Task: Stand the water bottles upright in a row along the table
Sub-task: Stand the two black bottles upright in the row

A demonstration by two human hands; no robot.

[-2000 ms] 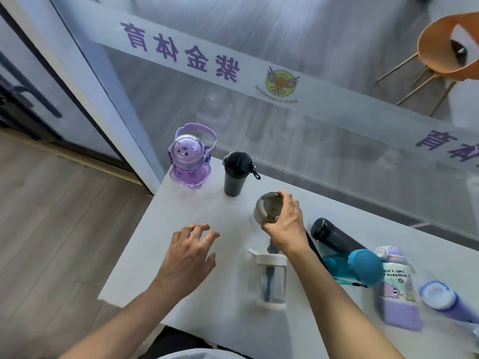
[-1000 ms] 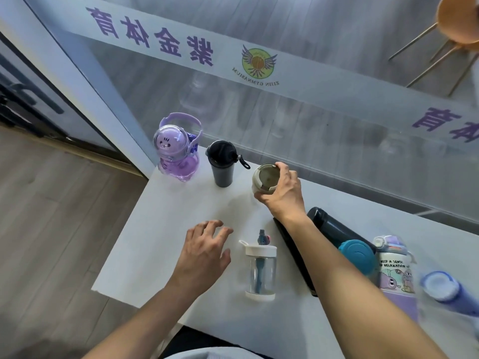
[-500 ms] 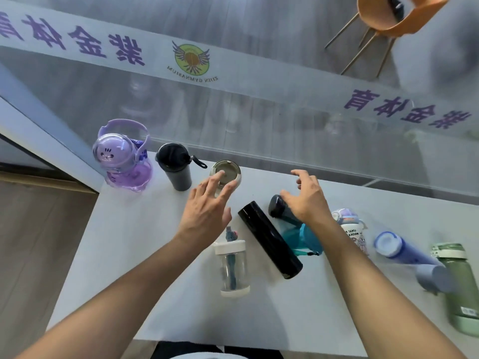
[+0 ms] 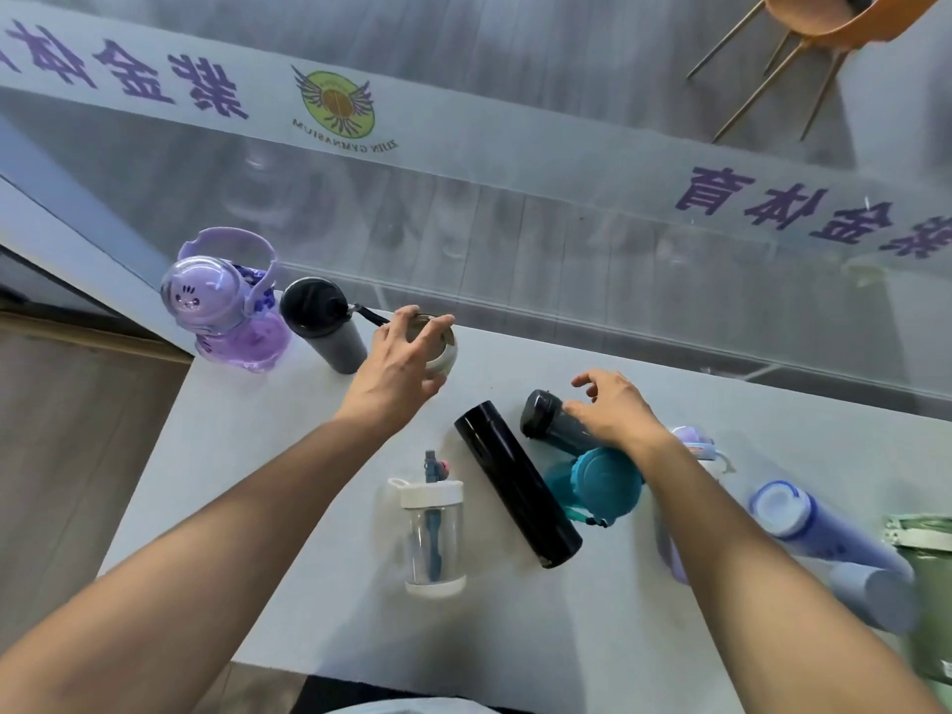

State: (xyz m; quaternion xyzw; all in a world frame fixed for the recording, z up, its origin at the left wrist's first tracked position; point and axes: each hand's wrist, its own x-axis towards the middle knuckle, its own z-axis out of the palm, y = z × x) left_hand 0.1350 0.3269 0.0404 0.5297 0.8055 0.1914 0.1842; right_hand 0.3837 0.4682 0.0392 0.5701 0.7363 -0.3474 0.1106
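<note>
Building the row: purple bottle (image 4: 226, 306), grey tumbler (image 4: 324, 327) and cream cup (image 4: 438, 347) upright along counter (image 4: 257, 456) back, my left hand (image 4: 402, 363) wrapped on cup; right hand (image 4: 613, 409) open over lying dark bottle (image 4: 546, 422); several still down.

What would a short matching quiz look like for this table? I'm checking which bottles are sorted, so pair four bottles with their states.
Bottles:
1. purple bottle
2. long black flask
3. cream bottle
4. dark grey bottle

States:
A. lying free on the table
B. under the left hand
C. upright, leftmost in the row
D. lying, right hand on it

Pairs: 1-C, 2-A, 3-B, 4-D
</note>
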